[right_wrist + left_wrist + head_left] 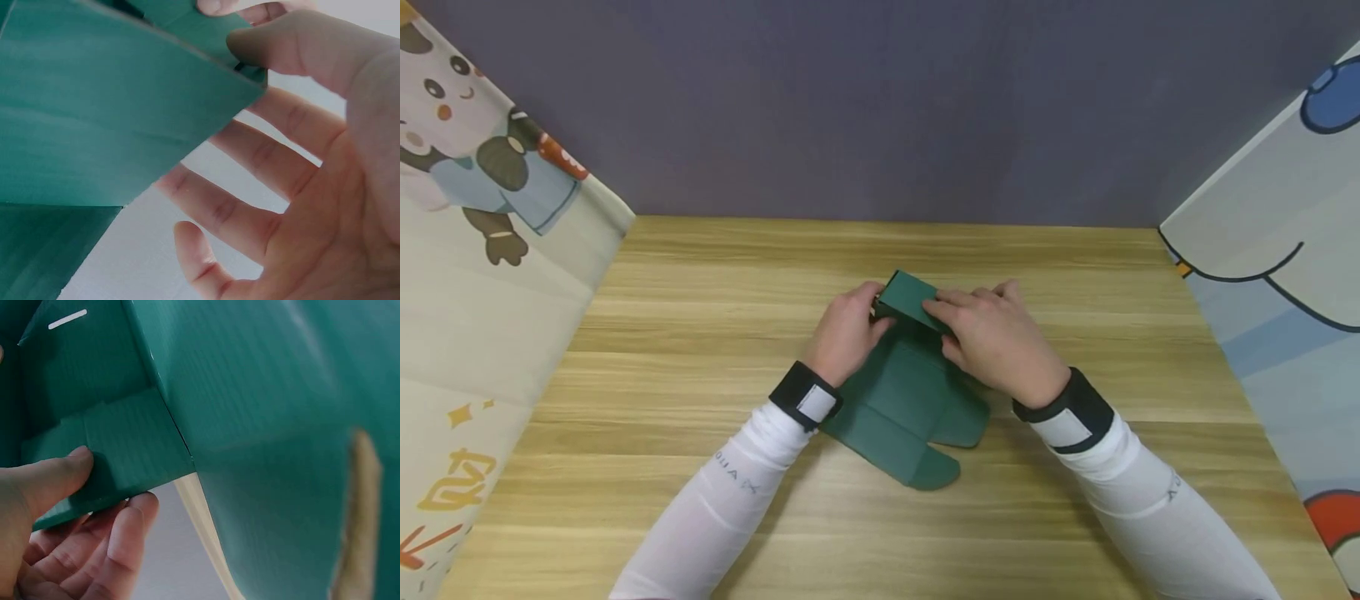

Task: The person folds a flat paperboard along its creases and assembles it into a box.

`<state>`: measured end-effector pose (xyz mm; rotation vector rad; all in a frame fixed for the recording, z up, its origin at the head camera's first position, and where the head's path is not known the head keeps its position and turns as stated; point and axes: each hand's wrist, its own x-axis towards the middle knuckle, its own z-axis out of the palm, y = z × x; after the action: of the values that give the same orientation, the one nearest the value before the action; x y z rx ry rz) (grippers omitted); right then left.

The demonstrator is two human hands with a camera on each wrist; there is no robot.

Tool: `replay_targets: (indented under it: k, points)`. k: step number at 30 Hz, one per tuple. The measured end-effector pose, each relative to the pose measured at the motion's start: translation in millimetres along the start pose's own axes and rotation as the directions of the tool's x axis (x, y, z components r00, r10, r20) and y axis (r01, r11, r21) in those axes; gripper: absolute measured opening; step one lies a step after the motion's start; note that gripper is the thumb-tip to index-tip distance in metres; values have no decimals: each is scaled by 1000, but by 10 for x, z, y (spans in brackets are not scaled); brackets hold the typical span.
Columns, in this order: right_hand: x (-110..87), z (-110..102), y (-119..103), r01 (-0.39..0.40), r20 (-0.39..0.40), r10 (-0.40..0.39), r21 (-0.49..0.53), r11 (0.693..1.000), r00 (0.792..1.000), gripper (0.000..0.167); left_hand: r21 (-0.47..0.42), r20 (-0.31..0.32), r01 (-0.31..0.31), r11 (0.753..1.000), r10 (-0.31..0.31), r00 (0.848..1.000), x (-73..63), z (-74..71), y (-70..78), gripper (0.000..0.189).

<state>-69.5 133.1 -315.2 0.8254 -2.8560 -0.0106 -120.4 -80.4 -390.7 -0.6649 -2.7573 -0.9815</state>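
Observation:
A partly folded green cardboard box [895,383] is between both hands over the table, its raised end at the far side and its lid panel with rounded flaps spread toward the person. My left hand [842,329] pinches the left side wall. In the left wrist view its thumb [62,475] presses the inner face of a folded-over flap [134,437], while the fingers support it from outside. At the raised end's right part, my right hand [1000,342] grips the cardboard. Its thumb [275,47] lies on one side, with several fingers behind the panel [125,119].
The box is on a wood-grain table [700,275]. A dark grey-blue panel [880,108] rises along the far edge. Cartoon-printed cloths hang at the left [497,292] and right [1247,200]. A narrow slot [67,319] shows in one box wall.

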Motion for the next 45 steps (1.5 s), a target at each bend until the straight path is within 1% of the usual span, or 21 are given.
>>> replay_targets:
  k: [7, 11, 18, 23, 32, 38, 41, 43, 44, 45]
  points:
    - [-12, 22, -66, 10, -28, -10, -15, 1000, 1000, 49, 103, -2, 60, 993, -60, 998, 64, 18, 21, 33]
    - [-20, 36, -95, 15, -39, -16, -22, 1000, 999, 47, 154, -23, 104, 983, -102, 995, 91, 35, 29, 26]
    - [-18, 48, -131, 21, -61, -23, -42, 999, 998, 45, 195, -43, 154, 969, -149, 988, 113, 49, 55, 24]
    - [-9, 51, -153, 19, -69, -23, -54, 998, 997, 44, 206, -53, 171, 964, -163, 985, 121, 55, 53, 25]
    - [-5, 54, -166, 24, -81, -30, -72, 997, 996, 44, 202, -78, 167, 965, -154, 985, 134, 61, 42, 23]
    - [-3, 54, -160, 23, -80, -26, -45, 999, 996, 46, 195, -78, 176, 965, -163, 984, 129, 53, 34, 26]
    - [-3, 66, -137, 27, -70, -29, -32, 999, 997, 48, 191, -81, 179, 965, -166, 983, 113, 44, 33, 30]
    - [1, 78, -114, 28, -60, -29, -24, 999, 998, 49, 200, -101, 159, 967, -141, 985, 99, 36, 41, 35]
    - [5, 84, -99, 28, -55, -29, -21, 999, 998, 50, 217, -114, 135, 967, -112, 987, 94, 30, 48, 38]
    - [9, 90, -86, 28, -51, -29, -19, 999, 998, 50, 245, -130, 97, 965, -67, 989, 90, 24, 58, 42]
